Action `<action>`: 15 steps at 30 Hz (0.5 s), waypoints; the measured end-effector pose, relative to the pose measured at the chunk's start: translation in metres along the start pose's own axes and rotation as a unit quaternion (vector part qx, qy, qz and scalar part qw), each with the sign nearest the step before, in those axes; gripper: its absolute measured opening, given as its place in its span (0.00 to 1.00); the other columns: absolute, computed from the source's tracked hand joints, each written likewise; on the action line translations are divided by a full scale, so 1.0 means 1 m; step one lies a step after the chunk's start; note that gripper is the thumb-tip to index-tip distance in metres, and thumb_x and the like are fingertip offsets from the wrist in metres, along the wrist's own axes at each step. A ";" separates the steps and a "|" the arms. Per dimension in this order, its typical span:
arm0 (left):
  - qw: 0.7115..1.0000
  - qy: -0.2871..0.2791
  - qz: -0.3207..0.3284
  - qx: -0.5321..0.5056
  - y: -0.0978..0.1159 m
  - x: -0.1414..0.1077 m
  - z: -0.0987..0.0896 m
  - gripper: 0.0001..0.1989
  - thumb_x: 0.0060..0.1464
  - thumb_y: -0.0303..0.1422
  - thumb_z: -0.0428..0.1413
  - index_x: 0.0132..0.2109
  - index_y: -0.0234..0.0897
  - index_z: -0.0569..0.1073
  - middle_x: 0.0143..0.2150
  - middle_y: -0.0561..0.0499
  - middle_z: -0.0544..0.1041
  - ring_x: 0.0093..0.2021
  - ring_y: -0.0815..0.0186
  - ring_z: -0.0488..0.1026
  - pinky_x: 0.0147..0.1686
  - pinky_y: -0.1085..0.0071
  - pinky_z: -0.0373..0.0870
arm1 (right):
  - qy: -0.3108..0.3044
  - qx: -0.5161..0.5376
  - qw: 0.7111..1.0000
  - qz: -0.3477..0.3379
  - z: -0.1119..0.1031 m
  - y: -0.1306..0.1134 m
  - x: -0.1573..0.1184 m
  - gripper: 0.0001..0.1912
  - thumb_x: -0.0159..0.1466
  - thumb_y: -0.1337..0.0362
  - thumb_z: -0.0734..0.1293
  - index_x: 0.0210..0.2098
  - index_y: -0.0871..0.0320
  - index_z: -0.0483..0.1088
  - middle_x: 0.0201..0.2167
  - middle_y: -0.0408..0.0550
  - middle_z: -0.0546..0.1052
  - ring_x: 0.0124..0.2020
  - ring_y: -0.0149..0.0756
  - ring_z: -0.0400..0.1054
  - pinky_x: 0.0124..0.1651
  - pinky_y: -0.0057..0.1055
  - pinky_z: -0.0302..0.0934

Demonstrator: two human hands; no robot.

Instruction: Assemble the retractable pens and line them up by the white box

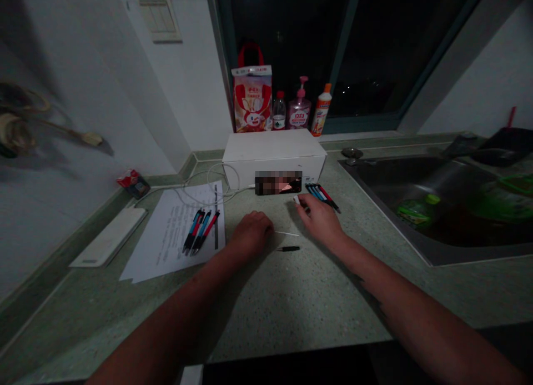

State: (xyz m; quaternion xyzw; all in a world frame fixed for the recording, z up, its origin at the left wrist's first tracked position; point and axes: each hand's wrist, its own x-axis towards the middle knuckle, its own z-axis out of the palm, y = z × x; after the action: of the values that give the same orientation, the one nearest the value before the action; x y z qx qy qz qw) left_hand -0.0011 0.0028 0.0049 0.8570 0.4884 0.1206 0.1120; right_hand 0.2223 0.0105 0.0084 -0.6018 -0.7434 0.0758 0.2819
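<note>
A small white piece [296, 199], hard to make out in this dim light, is poking out of the right hand [319, 221]; a thin white rod [286, 233] and a short black pen part [288, 249] are lying apart, just beside the left hand [251, 234].

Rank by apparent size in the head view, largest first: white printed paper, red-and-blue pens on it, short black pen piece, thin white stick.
White printed paper; red-and-blue pens; short black pen piece and thin white stick, too alike to rank.

Dim, grainy light with soft shadows and warped edges.
</note>
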 end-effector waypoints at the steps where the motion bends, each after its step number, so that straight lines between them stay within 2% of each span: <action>1: 1.000 0.012 -0.012 -0.007 0.000 0.000 -0.001 0.09 0.64 0.26 0.54 0.41 0.36 0.80 0.42 0.44 0.80 0.46 0.57 0.73 0.50 0.61 0.68 | -0.001 -0.012 1.000 -0.007 -0.001 0.001 0.000 0.15 0.73 0.63 0.60 0.54 0.58 0.73 0.48 0.55 0.82 0.44 0.43 0.77 0.46 0.35 0.65; 4: 0.997 0.057 -0.043 -0.031 -0.002 -0.003 -0.005 0.09 0.66 0.28 0.53 0.43 0.36 0.79 0.42 0.45 0.80 0.45 0.58 0.73 0.50 0.62 0.68 | -0.012 -0.052 0.998 -0.019 -0.004 0.002 0.000 0.17 0.73 0.65 0.60 0.58 0.57 0.72 0.54 0.55 0.80 0.49 0.45 0.75 0.50 0.36 0.65; 9: 0.989 0.134 -0.028 -0.049 -0.006 -0.006 -0.011 0.13 0.70 0.31 0.49 0.50 0.39 0.79 0.46 0.47 0.81 0.48 0.59 0.73 0.53 0.63 0.66 | -0.037 -0.082 0.995 -0.032 -0.008 -0.001 -0.001 0.16 0.74 0.65 0.60 0.57 0.55 0.74 0.52 0.53 0.79 0.48 0.44 0.75 0.48 0.36 0.65; 15: 0.989 0.141 -0.020 -0.030 -0.007 -0.006 -0.009 0.15 0.70 0.31 0.49 0.51 0.40 0.81 0.45 0.46 0.81 0.47 0.58 0.73 0.51 0.62 0.66 | -0.051 -0.070 0.993 -0.084 -0.006 -0.005 -0.003 0.15 0.74 0.66 0.61 0.56 0.55 0.76 0.47 0.52 0.80 0.47 0.43 0.74 0.46 0.34 0.65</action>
State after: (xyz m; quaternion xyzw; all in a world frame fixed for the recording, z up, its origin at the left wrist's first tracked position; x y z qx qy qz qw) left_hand -0.0127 0.0021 0.0111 0.8175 0.5126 0.2530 0.0700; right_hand 0.2220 0.0049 0.0146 -0.5510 -0.8081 0.0297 0.2060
